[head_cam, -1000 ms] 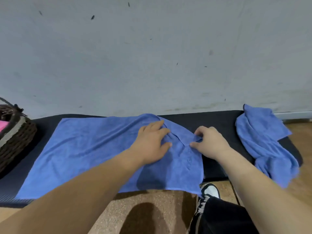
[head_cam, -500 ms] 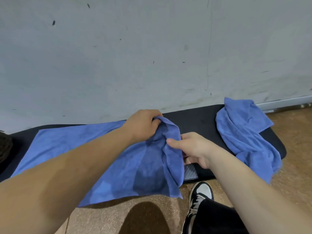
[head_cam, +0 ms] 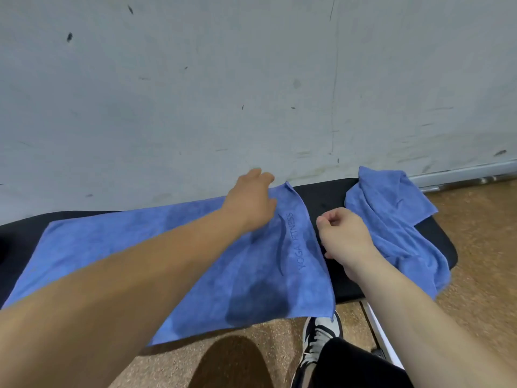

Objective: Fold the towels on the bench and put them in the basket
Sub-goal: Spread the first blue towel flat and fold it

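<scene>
Towel re-spread | left hand on corner, grip unclear | right hand curled, empty, alongside

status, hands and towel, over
Left hand at spread towel far edge, right hand curled by its right edge; grips unclear. Towel unfolded. Second towel crumpled right.

The towel, bunched up a moment ago, now lies spread flat along the counter with its printed lettering showing. The left grip has moved out to the towel's far right corner. The right grip has come off the edge, its fingers curled just beside it.
</scene>
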